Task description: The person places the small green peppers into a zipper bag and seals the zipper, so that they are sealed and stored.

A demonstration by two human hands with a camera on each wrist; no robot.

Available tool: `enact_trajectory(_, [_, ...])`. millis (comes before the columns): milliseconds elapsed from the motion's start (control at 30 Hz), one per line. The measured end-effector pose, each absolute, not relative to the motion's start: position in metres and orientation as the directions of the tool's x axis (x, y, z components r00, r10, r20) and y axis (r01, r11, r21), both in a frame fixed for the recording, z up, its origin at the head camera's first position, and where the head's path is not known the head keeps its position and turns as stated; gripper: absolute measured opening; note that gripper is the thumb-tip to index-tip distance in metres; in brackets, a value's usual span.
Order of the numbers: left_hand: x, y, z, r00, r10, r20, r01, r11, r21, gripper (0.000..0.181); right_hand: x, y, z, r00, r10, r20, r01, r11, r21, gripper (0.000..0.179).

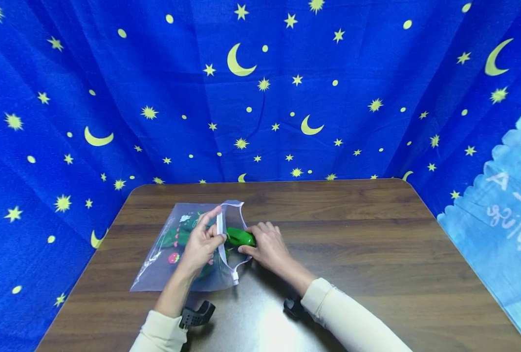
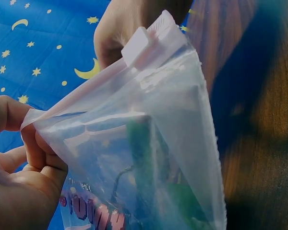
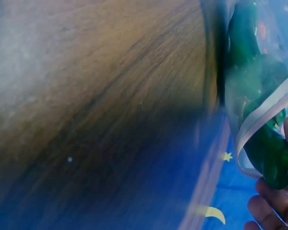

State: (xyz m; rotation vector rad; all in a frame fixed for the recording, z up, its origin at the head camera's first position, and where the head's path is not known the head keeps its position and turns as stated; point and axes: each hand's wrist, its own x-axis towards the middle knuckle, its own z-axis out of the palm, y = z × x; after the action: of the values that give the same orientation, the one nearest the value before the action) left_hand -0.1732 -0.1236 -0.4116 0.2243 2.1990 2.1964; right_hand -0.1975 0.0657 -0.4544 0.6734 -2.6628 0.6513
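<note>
A clear zip bag (image 1: 155,274) with pink and white prints lies on the table, its mouth open towards the right. My left hand (image 1: 203,244) pinches one side of its mouth; in the left wrist view, the bag's edge is between the fingers of the left hand (image 2: 33,177). At the opening, my right hand (image 1: 269,244) holds the end of a glossy green pepper (image 1: 240,237), partly inside the bag. The right wrist view shows this pepper (image 3: 273,158) with the fingers at its end. More green peppers (image 3: 245,38) show through the plastic.
The brown wooden table (image 1: 353,244) reaches back to a blue curtain (image 1: 287,98) with moons and stars. A light blue cloth (image 1: 507,195) hangs at the right. A white slider (image 1: 235,277) sits at the near corner of the bag's mouth.
</note>
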Motion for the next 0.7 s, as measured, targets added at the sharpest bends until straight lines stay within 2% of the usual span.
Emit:
enact_trajectory(433, [-0.173,-0.123,-0.413,-0.987,0.121,0.105,0.106,-0.002,0.994,0.070,-0.204,0.052,-0.458,-0.829,-0.360,0.428,-0.483,0.846,-0.226,0.052])
enact_trajectory(700, [-0.175,-0.123,-0.412,-0.989,0.113,0.097,0.098,0.001,0.995,0.070,-0.205,0.053,-0.460,-0.828,-0.362,0.428,-0.489,0.840,-0.235,0.055])
